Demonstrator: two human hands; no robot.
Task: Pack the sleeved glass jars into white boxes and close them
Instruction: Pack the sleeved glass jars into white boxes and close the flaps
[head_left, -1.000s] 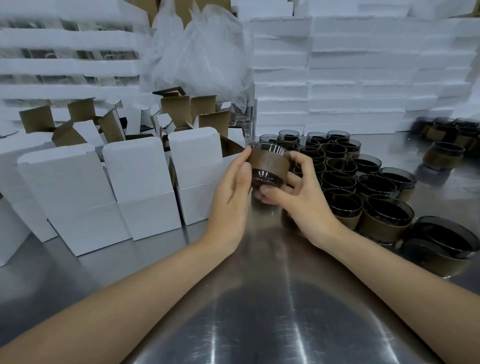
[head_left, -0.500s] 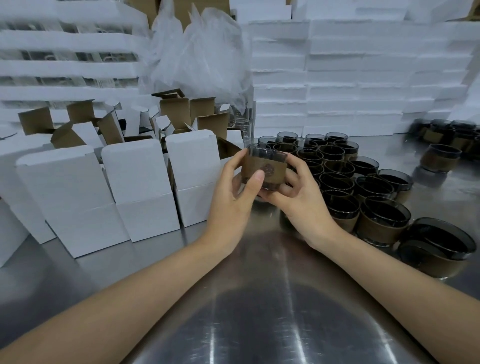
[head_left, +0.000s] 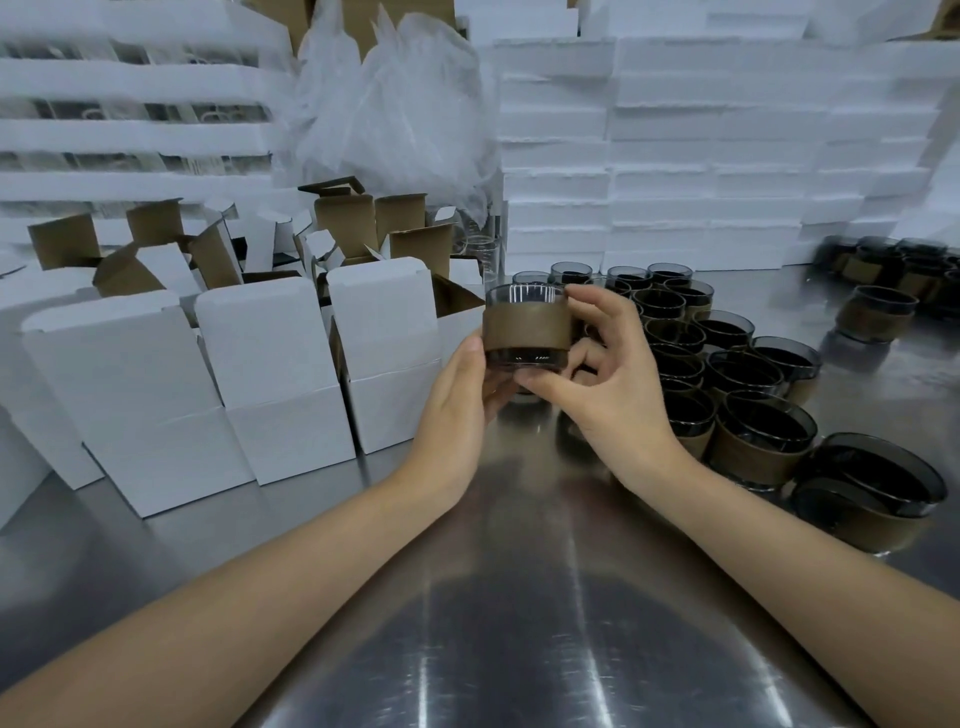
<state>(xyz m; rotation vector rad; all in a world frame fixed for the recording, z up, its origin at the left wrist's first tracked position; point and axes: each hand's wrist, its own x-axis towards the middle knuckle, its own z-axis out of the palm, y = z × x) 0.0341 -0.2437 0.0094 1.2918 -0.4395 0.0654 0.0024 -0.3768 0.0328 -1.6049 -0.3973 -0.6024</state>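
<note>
Jar (head_left: 525, 332) with its brown sleeve is up off the steel table (head_left: 519, 623), upright, held between both hands just right of the nearest white box (head_left: 387, 353).

Near: both forearms run in from the bottom corners and meet mid-frame. Left hand (head_left: 457, 410) cups the jar from the lower left, thumb on the glass base, the other fingers tucked underneath and mostly hidden. Right hand (head_left: 605, 374) pinches it: thumb under the base, index finger hooked over the rim, remaining fingers loosely curled behind.

Step, as I read it: jar picked, sleeve being checked or squared up, not yet boxed. Next move needs a shift left and a straight drop into an open box; the nearest one has its lid flap standing up, so the mouth looks reachable. Then fold the flap and tuck it.

Mid: row of open white boxes (head_left: 208, 374) on the left, cluster of sleeved jars (head_left: 737, 395) on the right, more open cartons behind.

Far: stacked white foam slabs (head_left: 701, 156), crumpled clear plastic (head_left: 395, 104).
</note>
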